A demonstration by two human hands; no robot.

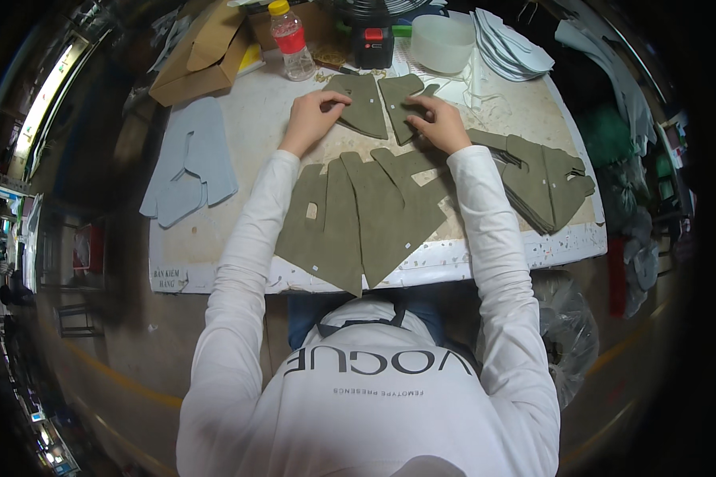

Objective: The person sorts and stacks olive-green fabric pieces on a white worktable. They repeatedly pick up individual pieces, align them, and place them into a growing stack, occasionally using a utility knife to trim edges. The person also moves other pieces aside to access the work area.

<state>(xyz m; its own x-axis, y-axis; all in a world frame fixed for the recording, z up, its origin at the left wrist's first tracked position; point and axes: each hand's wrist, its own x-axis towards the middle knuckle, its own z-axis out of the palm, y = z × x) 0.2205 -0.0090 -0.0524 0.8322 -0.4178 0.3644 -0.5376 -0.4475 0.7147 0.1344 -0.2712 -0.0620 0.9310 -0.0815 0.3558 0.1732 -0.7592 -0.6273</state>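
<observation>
- My left hand (pixel 312 119) rests on the left olive piece (pixel 363 106), fingers curled, fingertips pinching its top-left edge against the table (pixel 239 230).
- My right hand (pixel 437 123) presses on the right olive piece (pixel 402 103), fingers bent over its lower edge; looks like a light grip, not a fist.
- Both pieces lie flat at the far middle of the table, just beside each other, a narrow gap between.
- Material looks like thin suede-type fabric: light, soft, floppy, not slippery, not fragile. Best taken at an edge or corner by pinch; it will likely droop if lifted by one point.
- Nearer me: fanned olive pieces (pixel 366 219) hanging over the table edge.
- Right: olive stack (pixel 545 183). Left: pale blue pieces (pixel 191 159).
- Far side: plastic bottle (pixel 290 40) with red label, cardboard box (pixel 203 56), white tub (pixel 441 40).
</observation>
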